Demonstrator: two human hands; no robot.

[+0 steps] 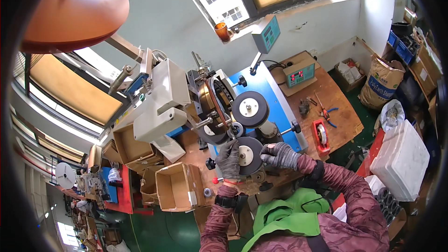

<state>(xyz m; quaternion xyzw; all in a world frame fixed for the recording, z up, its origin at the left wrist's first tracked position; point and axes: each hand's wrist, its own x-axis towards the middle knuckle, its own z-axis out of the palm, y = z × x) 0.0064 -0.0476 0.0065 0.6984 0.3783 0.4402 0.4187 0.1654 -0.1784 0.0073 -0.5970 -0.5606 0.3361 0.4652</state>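
Observation:
Both hands wear grey knitted gloves at the front of a coil-winding machine (170,86) with black rubber rollers. My left hand (228,159) is at the left edge of the front roller (252,155), its fingers bent together just below a small ring-shaped core (238,129). Whatever those fingertips hold is too small to make out. On the roller's right side, my right hand (281,156) has thumb and forefinger closed in a pinch near the rim; any thin thing in it cannot be seen. A second black roller (251,108) stands behind, beside the machine's upright metal ring (212,100).
An open cardboard box (178,186) and a small ring (207,192) lie left of my left hand. Orange-handled pliers (325,113), a red tape dispenser (321,137) and a digital counter box (300,75) are on the wooden bench (343,116). An orange lamp shade (77,11) hangs upper left.

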